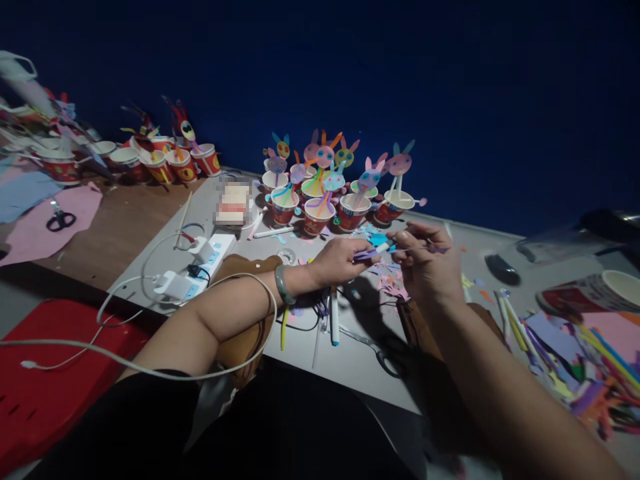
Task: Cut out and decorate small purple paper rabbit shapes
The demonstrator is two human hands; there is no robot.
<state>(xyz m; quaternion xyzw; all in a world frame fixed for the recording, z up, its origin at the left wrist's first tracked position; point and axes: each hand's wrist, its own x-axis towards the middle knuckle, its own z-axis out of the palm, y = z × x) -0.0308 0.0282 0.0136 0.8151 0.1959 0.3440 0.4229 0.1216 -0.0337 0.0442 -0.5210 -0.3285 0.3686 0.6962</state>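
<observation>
My left hand (341, 261), with a bangle on its wrist, pinches a piece of purple paper (367, 255) above the table. Close by on the right, my right hand (431, 257) has its fingers closed at the far end of this piece; a small white bit shows between the hands. Exactly what the right fingertips grip is too small to make out. Beyond both hands stand several red paper cups (318, 219) with paper rabbit heads (325, 157) rising from them. Paper scraps (393, 283) and a white marker (335, 319) lie below the hands.
A power strip (216, 257) with plugs and a looping white cable (240, 370) crosses my left forearm. Scissors (390, 365) lie near the front edge, a computer mouse (503, 270) at right. Coloured strips (565, 373) heap at far right; a red stool (45, 373) is at left.
</observation>
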